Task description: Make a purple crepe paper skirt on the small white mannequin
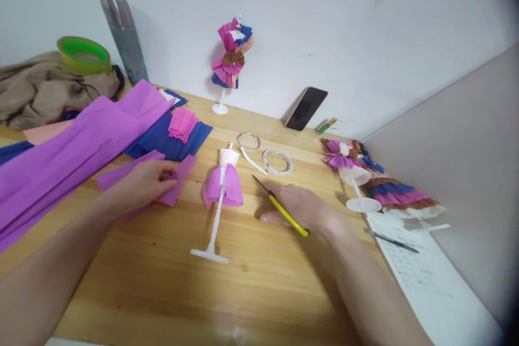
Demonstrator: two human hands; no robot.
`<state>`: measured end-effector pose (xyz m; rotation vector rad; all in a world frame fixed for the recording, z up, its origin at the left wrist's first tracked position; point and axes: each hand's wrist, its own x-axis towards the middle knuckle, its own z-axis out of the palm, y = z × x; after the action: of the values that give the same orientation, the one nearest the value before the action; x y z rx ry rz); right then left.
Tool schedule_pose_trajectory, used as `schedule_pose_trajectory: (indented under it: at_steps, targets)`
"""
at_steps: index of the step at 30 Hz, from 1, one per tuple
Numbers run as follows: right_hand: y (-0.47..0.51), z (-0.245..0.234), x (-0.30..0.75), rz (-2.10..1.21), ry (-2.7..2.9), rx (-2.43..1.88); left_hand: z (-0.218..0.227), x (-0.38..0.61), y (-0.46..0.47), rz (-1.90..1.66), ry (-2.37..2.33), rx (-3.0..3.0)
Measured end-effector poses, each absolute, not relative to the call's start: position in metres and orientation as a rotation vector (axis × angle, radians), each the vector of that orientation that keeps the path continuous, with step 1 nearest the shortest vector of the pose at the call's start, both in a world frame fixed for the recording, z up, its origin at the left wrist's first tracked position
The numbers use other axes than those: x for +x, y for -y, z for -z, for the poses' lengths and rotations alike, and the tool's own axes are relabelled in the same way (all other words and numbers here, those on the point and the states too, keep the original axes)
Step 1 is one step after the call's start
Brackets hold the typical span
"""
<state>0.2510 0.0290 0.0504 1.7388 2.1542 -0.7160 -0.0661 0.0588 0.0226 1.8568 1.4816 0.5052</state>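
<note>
My left hand (150,179), fingers curled, grips a cut piece of purple crepe paper (181,181); another purple strip (132,168) lies by the wrist. Yellow-handled scissors (287,215) are in my right hand (302,206), blades pointing up and left, with the thumb on the near side. How the fingers sit on the handle is partly hidden. Between my hands a small white doll stand (219,216) lies on the table, its torso wrapped in white with a purple paper skirt (227,186). Neither hand touches it.
Two tape rolls (277,162) and a white strip (253,161) lie beyond the doll stand. Purple crepe paper (89,135) and folded blue paper (162,138) cover the left. A dressed doll stand (232,59), a phone (307,108) and a bottle (125,38) line the wall.
</note>
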Motion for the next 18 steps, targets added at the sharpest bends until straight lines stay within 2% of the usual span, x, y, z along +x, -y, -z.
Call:
schedule_pose_trajectory:
  at_steps: [5,13,18]
  targets:
    - [-0.026,-0.051,0.244,0.731,-2.16,1.723,-0.013,-0.075,-0.067,-0.319,-1.508,2.01]
    - [-0.022,-0.046,0.238,0.628,-2.12,1.758,-0.015,-0.074,-0.067,-0.3,-1.364,1.843]
    - [-0.018,-0.044,0.235,0.669,-2.216,1.725,-0.015,-0.075,-0.066,-0.339,-1.632,2.024]
